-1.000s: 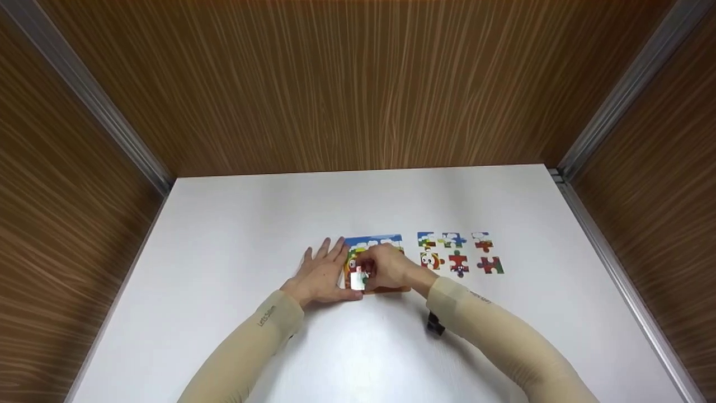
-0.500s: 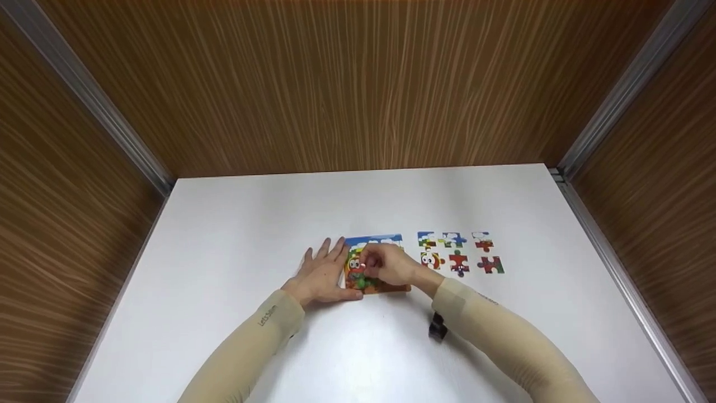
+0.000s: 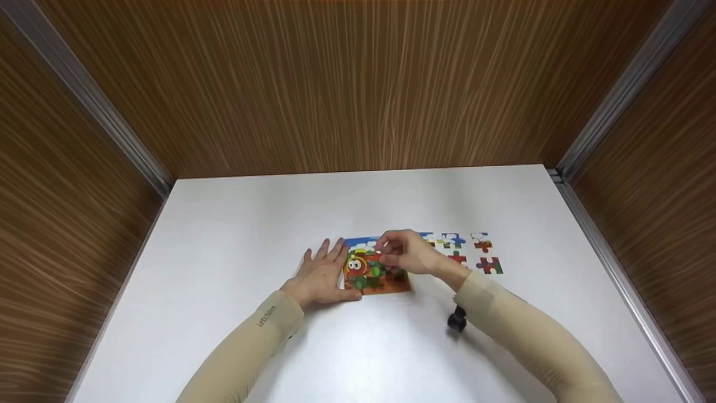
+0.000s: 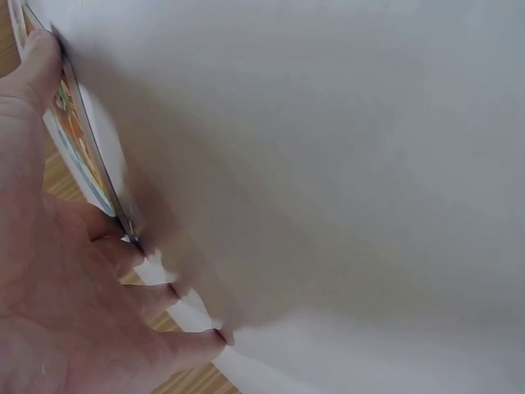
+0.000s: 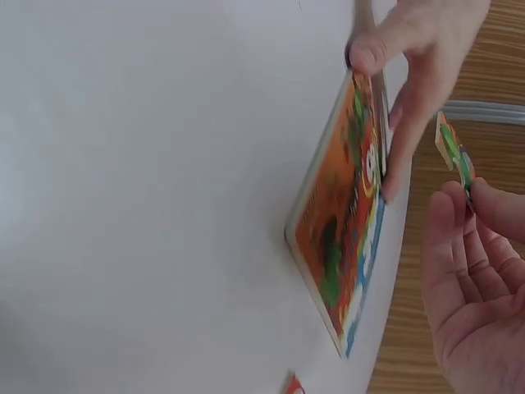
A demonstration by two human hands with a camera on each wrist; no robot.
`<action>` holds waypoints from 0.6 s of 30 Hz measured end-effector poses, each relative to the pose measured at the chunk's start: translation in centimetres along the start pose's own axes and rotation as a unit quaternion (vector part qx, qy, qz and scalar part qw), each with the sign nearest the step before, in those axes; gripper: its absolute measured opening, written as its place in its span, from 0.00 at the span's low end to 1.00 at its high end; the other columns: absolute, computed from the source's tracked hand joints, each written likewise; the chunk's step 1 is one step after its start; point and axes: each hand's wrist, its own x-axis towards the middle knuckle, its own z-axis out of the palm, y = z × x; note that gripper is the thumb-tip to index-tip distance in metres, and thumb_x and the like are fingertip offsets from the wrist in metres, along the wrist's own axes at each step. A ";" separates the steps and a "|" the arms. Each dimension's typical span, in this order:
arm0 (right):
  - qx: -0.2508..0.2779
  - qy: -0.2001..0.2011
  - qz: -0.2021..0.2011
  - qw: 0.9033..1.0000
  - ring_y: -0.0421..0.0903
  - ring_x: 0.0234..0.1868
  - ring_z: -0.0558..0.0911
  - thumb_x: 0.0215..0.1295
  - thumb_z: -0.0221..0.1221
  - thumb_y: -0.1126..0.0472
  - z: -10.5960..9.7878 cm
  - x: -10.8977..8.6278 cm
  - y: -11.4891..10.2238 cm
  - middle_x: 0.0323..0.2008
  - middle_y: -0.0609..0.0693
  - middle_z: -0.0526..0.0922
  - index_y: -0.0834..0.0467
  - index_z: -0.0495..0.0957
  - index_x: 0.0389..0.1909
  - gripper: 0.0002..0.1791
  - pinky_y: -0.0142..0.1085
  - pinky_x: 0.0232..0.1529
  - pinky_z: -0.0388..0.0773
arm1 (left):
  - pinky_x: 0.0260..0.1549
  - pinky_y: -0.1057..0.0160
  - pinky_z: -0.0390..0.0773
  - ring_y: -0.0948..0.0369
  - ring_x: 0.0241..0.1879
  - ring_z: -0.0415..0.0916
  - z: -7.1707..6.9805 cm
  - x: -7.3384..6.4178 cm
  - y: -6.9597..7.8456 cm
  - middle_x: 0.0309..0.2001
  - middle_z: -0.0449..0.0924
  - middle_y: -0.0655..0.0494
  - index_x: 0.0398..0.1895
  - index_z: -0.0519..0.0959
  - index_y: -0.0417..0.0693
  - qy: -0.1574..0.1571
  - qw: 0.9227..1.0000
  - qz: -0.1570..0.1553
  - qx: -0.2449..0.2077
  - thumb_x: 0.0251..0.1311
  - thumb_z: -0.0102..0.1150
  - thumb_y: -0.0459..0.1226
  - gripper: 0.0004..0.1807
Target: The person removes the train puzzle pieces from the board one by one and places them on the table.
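Note:
A picture puzzle board [image 3: 362, 285] with a red, big-eyed cartoon figure lies on the white table. My left hand [image 3: 323, 278] rests at its left edge, fingers spread and straight, the thumb at the near corner. In the right wrist view that thumb touches the edge of the board [image 5: 321, 215]. My right hand [image 3: 413, 253] is over the board's right part and hides some of it. Between thumb and index finger it pinches a puzzle piece [image 5: 449, 144], orange and green, raised above the board and seen at a slant.
Several loose puzzle pieces lie in two rows right of the board, among them a blue one [image 3: 453, 240] and a red one [image 3: 490, 265]. My right hand and forearm cover others. Wood-grain panels [image 3: 358, 89] enclose the white table [image 3: 251, 224] at the back and sides.
My right hand has moved right, from the board's left part to its right part, with the puzzle piece still pinched. More of the cartoon figure shows now. My left hand has stayed put.

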 end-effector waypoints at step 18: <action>-0.033 0.032 0.035 0.998 0.41 0.31 0.86 0.72 0.69 0.74 -5.8 -6.3 3.4 0.37 0.62 0.89 0.69 0.86 0.50 0.09 0.37 0.35 0.93 | 0.88 0.25 0.44 0.38 0.94 0.35 -0.1 -0.4 0.1 0.95 0.36 0.49 0.95 0.45 0.47 -0.002 1.000 0.002 -0.005 0.62 0.64 0.78 0.72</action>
